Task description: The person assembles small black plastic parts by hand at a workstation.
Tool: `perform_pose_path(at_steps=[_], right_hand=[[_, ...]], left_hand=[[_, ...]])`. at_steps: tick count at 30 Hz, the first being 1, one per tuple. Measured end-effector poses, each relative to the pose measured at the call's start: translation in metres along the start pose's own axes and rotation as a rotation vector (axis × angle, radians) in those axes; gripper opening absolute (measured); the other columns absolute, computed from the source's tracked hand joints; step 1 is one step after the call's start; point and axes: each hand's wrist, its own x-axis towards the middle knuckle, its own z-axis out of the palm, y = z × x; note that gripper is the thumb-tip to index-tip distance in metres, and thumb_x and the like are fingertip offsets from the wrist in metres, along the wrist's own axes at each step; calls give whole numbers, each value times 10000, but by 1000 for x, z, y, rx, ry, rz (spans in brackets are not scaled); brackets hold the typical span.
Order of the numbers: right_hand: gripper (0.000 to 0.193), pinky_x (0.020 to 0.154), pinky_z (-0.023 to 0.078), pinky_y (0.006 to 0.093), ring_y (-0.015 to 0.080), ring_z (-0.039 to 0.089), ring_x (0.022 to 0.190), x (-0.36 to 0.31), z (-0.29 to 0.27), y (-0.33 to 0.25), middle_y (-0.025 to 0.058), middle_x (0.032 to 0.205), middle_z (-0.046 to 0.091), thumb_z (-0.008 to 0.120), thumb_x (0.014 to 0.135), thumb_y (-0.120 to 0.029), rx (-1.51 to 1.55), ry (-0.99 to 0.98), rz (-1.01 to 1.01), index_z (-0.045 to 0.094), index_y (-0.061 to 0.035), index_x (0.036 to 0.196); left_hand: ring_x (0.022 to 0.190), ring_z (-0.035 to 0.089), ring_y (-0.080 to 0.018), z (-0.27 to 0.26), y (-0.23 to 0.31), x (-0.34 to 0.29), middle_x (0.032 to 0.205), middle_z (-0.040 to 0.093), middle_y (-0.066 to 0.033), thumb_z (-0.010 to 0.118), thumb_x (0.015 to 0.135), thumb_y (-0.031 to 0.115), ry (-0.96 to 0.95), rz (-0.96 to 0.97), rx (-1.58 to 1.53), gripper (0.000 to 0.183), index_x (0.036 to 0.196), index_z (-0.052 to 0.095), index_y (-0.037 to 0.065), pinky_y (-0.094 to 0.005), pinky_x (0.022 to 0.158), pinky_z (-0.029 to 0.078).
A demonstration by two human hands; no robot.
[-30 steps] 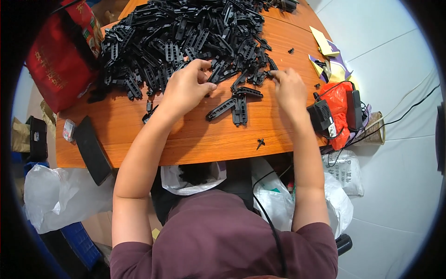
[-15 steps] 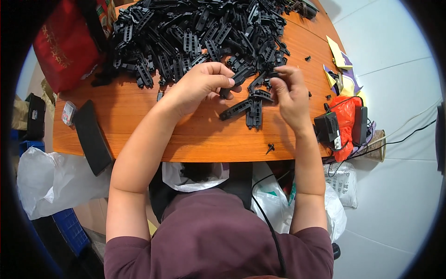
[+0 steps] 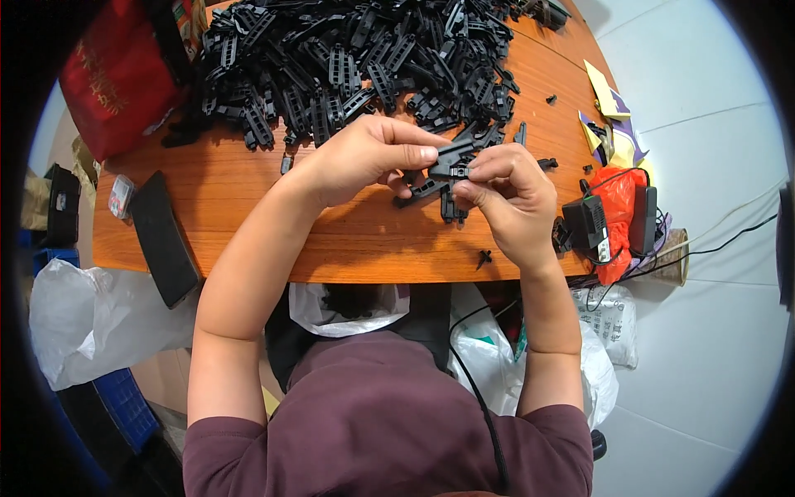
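"How many of each did you count?"
"One left hand [image 3: 352,161], one right hand [image 3: 517,199] and at least one black part [image 3: 450,157] between them."
"Any heap [image 3: 286,66]?"
"One, though its pieces [image 3: 341,70] were too many to count."
"What else was there?"
"One counter [image 3: 381,248], one red bag [image 3: 120,87], one dark slab [image 3: 166,240], one orange-red plastic bag [image 3: 618,203]."

Plastic parts [image 3: 342,73], glossy wooden table [image 3: 364,244].

Bright light, seemingly from above, falls over my left hand [image 3: 360,161], which throws soft shadow onto the orange table [image 3: 381,248]. Pale floor [image 3: 704,190] looks brightest; the heaped black pieces [image 3: 331,70] blend darkly together. Around me, straight edges bow toward a black, blue-fringed rim.
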Motion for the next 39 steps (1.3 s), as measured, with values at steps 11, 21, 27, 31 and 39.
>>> perform_pose_path(at_steps=[11, 21, 27, 31, 39], right_hand=[[242, 664, 507, 272, 198, 616, 760, -9, 11, 0, 101, 859, 629, 686, 686, 107, -278, 209, -253, 660, -20, 890], [379, 648, 513, 286, 217, 622, 778, -8, 14, -11, 144, 1018, 595, 676, 696, 89, -358, 331, -149, 595, -22, 1050], [301, 614, 506, 307, 233, 623, 744, -16, 5, -18, 137, 893, 597, 658, 715, 45, -490, 130, -150, 583, -1, 1003], [227, 583, 496, 305, 249, 618, 709, -34, 6, -16, 111, 825, 596, 663, 730, -8, -348, 148, -5, 597, -16, 947], [214, 589, 503, 327, 236, 617, 710, -97, 52, -6, 64, 842, 608, 684, 740, -134, -490, -176, -114, 622, -71, 935]], left_hand=[[750, 610, -134, 14, -3, -3, 918, 658, -94, 611, 865, 153, 126, 692, 773, 279, 1096, 631, -2, -239, 625, 491], [656, 585, -275, 28, -3, -7, 764, 611, -116, 730, 682, 97, 297, 878, 1051, 301, 947, 616, 10, -354, 592, 454], [703, 595, -282, 27, 0, -13, 790, 620, -121, 723, 676, 67, 183, 867, 1099, 323, 975, 617, 5, -341, 615, 461], [752, 628, -232, 24, 9, -15, 862, 650, -133, 734, 699, 87, -47, 630, 973, 412, 1080, 610, -10, -292, 648, 483], [681, 621, -275, 30, -22, -2, 769, 639, -116, 716, 731, 235, 247, 453, 1393, 281, 893, 628, 22, -354, 649, 492]])
